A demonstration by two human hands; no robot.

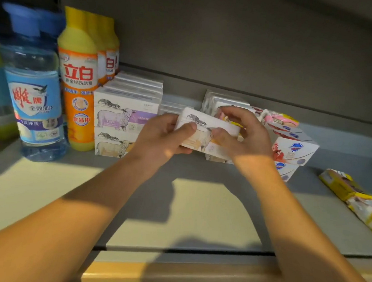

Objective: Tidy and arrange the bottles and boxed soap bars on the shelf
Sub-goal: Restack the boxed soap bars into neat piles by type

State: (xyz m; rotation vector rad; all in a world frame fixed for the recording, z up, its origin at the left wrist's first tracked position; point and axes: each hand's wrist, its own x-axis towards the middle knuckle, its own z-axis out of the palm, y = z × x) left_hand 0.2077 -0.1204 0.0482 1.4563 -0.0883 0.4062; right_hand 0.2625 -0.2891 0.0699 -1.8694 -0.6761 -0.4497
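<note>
Grey shelf [197, 199] runs wide ahead of me, half in sunlight, with a dark back panel behind. On its left stand a blue bottle [34, 92] and an orange bottle [78, 83], and just beside them a neat stack of sheep-printed soap boxes [123, 120]. I hold one more soap box [206, 131] up off the shelf, between that stack and a looser pile of red-and-white boxes [294, 147] to the right. My left hand [164, 138] grips its left end, thumb curled over the front face; my right hand [243, 135] pinches the right end, fingers [231, 113] hooked over the top edge. I judge the box light and stiff, thin card that would dent if squeezed, smooth enough to slide. Holding it by the short ends seems best. Yellow packets [357, 204] lie flat at far right.
</note>
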